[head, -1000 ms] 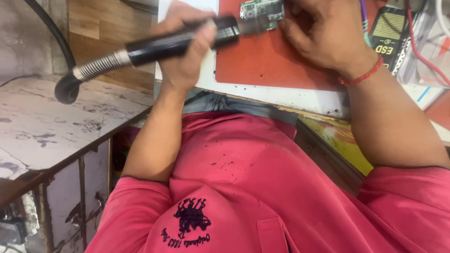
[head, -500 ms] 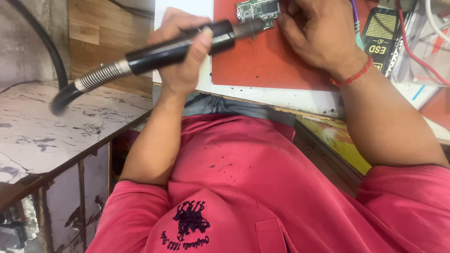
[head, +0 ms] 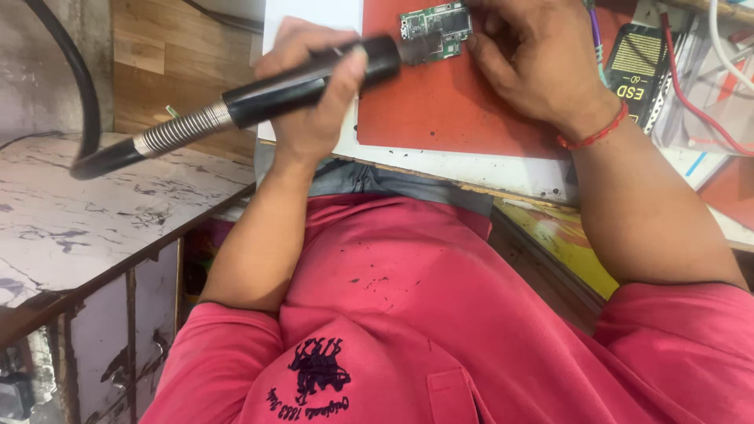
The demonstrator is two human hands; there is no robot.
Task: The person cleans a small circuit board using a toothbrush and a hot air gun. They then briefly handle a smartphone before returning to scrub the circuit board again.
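Head view: our two hands at one green circuit board on a red mat.

We list: left hand (head: 314, 94), fingers clenched round one black handpiece (head: 314, 74) with a ribbed metal collar and one black hose (head: 75, 94) trailing left; its tip lies at the circuit board (head: 436, 27). Right hand (head: 542, 63), one red thread at the wrist, fingers curled and pressing on the board's right edge; whether they grip it we cannot tell. The board lies at the top of the red mat (head: 448, 110), which rests on a white surface (head: 471, 166). One black device with a yellow grille and yellow lettering (head: 638, 71) stands just right of the wrist; one red cable (head: 691, 102) runs beside it.
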